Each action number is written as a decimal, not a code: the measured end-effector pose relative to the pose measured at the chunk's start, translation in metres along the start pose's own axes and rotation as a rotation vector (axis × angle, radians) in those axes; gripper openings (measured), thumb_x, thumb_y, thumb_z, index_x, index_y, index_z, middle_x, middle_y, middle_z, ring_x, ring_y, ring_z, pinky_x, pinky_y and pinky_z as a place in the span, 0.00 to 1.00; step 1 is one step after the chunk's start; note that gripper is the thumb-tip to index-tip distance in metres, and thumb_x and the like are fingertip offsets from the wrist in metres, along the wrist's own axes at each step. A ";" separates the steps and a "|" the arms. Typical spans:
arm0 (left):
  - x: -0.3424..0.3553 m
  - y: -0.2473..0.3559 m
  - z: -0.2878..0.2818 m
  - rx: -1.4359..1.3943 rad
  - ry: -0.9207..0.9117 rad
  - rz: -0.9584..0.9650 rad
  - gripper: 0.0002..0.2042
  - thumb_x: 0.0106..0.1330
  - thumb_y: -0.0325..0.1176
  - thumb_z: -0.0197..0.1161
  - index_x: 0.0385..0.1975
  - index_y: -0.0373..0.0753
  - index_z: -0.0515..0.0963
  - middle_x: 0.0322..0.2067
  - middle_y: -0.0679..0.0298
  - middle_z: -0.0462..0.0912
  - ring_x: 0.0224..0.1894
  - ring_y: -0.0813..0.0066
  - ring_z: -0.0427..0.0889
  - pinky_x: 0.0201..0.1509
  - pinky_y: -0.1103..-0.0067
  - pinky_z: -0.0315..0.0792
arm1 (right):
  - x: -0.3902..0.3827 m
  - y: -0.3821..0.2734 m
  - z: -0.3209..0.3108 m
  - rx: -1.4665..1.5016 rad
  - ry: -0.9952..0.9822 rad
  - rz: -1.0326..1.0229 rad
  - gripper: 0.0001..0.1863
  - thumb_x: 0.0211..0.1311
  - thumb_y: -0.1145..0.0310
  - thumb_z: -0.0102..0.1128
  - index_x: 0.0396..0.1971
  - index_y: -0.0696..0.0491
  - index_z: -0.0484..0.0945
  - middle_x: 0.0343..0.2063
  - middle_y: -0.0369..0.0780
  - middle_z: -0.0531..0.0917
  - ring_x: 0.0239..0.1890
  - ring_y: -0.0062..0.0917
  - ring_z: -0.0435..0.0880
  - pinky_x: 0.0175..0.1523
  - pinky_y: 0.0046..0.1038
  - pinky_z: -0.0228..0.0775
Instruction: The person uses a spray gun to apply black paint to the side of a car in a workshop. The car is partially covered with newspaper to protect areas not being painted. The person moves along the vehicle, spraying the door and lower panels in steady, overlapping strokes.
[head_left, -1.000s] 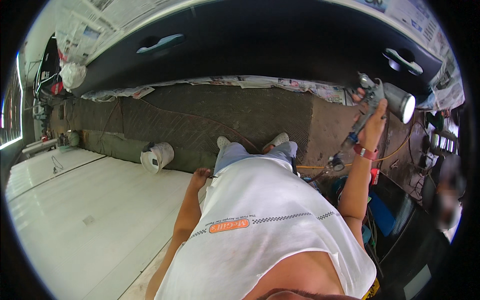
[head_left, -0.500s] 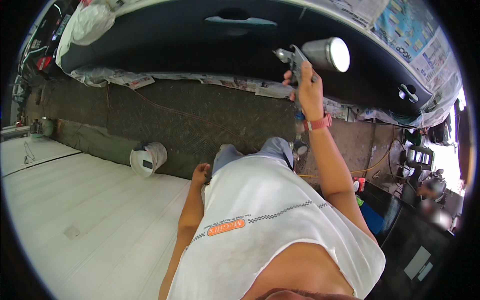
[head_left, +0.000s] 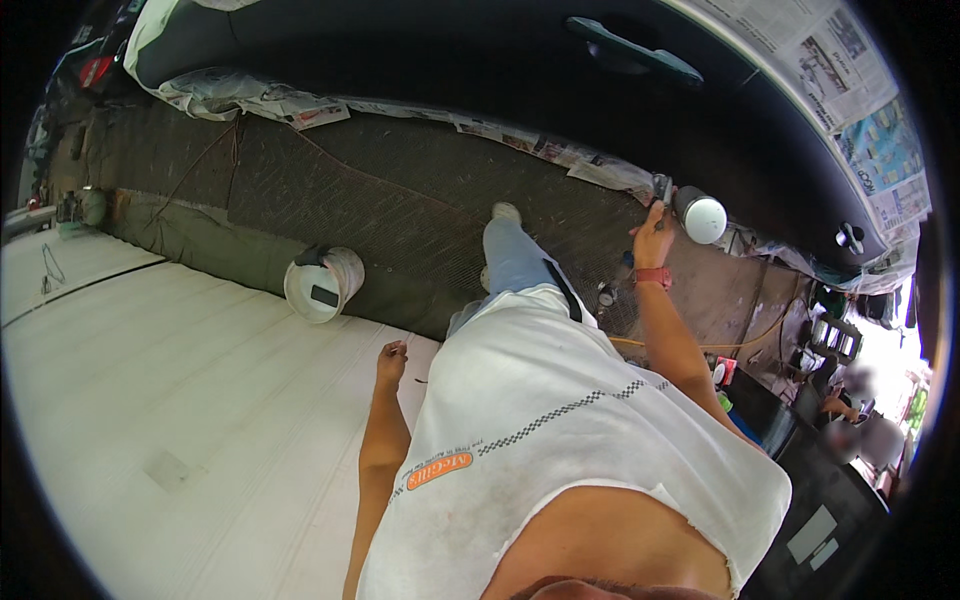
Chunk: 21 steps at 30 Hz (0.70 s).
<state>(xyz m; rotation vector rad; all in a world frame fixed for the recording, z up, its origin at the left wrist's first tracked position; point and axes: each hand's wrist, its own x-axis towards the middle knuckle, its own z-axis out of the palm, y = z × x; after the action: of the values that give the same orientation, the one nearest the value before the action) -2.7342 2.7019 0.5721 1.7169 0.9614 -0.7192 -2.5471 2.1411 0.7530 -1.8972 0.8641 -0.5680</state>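
My right hand (head_left: pixel 655 236) is closed around the handle of a spray gun (head_left: pixel 662 187), held out beside the lower edge of a dark car side panel (head_left: pixel 430 70). The gun's round silver cup (head_left: pixel 693 206) with a white end sticks out to the right. Part of the gun is hidden by my fingers. My left hand (head_left: pixel 392 360) hangs low on my left with its fingers curled in, and I see nothing in it. It is over the edge of a large white panel (head_left: pixel 200 400), apart from a white bucket (head_left: pixel 325 285).
Newspaper masking (head_left: pixel 810 60) and plastic border the dark panel, which has a door handle (head_left: pixel 640 55). A yellow hose (head_left: pixel 740 343) crosses the floor at right, near a black surface (head_left: pixel 850 500). Other people (head_left: pixel 855 420) are at the far right, blurred.
My right hand has lowered the spray gun from in front of the dark panel toward its bottom edge. My view has shifted, and one leg is stepped forward. My left hand looks more curled.
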 end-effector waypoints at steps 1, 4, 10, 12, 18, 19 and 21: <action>0.005 0.013 -0.002 0.027 -0.020 0.003 0.16 0.71 0.40 0.66 0.50 0.36 0.79 0.36 0.63 0.83 0.32 0.77 0.78 0.39 0.78 0.74 | -0.010 0.007 0.011 0.010 -0.037 0.065 0.22 0.78 0.55 0.49 0.54 0.59 0.80 0.34 0.40 0.87 0.24 0.21 0.81 0.27 0.26 0.74; 0.035 0.036 -0.016 0.061 -0.070 0.087 0.15 0.71 0.40 0.66 0.51 0.37 0.79 0.36 0.64 0.83 0.34 0.77 0.78 0.41 0.78 0.74 | -0.038 0.053 0.065 0.068 -0.105 0.089 0.19 0.77 0.60 0.52 0.54 0.59 0.80 0.35 0.41 0.88 0.31 0.24 0.84 0.39 0.29 0.76; 0.075 0.150 -0.051 0.285 -0.114 0.332 0.17 0.73 0.39 0.65 0.54 0.34 0.77 0.43 0.59 0.83 0.44 0.71 0.81 0.52 0.74 0.75 | -0.083 0.081 0.179 0.143 -0.144 0.048 0.18 0.78 0.59 0.51 0.43 0.58 0.83 0.32 0.38 0.88 0.24 0.18 0.79 0.31 0.24 0.71; 0.079 0.180 -0.073 0.289 -0.122 0.388 0.18 0.74 0.39 0.63 0.55 0.33 0.77 0.48 0.57 0.83 0.47 0.68 0.81 0.55 0.73 0.75 | -0.078 0.088 0.197 0.169 -0.125 -0.001 0.20 0.78 0.56 0.50 0.41 0.57 0.84 0.31 0.36 0.87 0.19 0.15 0.75 0.24 0.21 0.68; 0.107 0.238 -0.132 0.651 -0.220 0.468 0.18 0.74 0.39 0.62 0.56 0.33 0.75 0.48 0.55 0.84 0.46 0.68 0.83 0.52 0.73 0.77 | -0.022 0.107 0.193 0.183 0.160 0.345 0.24 0.77 0.55 0.52 0.30 0.61 0.83 0.25 0.40 0.85 0.30 0.24 0.82 0.40 0.32 0.72; 0.118 0.244 -0.143 0.696 -0.257 0.453 0.18 0.74 0.38 0.62 0.56 0.34 0.76 0.48 0.55 0.84 0.46 0.68 0.83 0.52 0.73 0.77 | -0.012 0.115 0.188 0.122 0.293 0.296 0.26 0.77 0.53 0.52 0.29 0.61 0.82 0.23 0.40 0.84 0.27 0.24 0.81 0.37 0.31 0.72; 0.137 0.252 -0.163 0.776 -0.328 0.411 0.17 0.74 0.38 0.62 0.56 0.35 0.76 0.47 0.55 0.85 0.47 0.68 0.84 0.53 0.73 0.77 | 0.003 0.105 0.181 0.000 0.528 0.332 0.26 0.77 0.53 0.52 0.32 0.64 0.81 0.23 0.41 0.84 0.26 0.26 0.81 0.34 0.32 0.73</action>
<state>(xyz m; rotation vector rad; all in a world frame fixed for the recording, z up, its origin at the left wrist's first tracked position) -2.4433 2.8458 0.6318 2.2586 0.0628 -1.1322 -2.4540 2.2089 0.5776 -1.5708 1.4828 -0.8755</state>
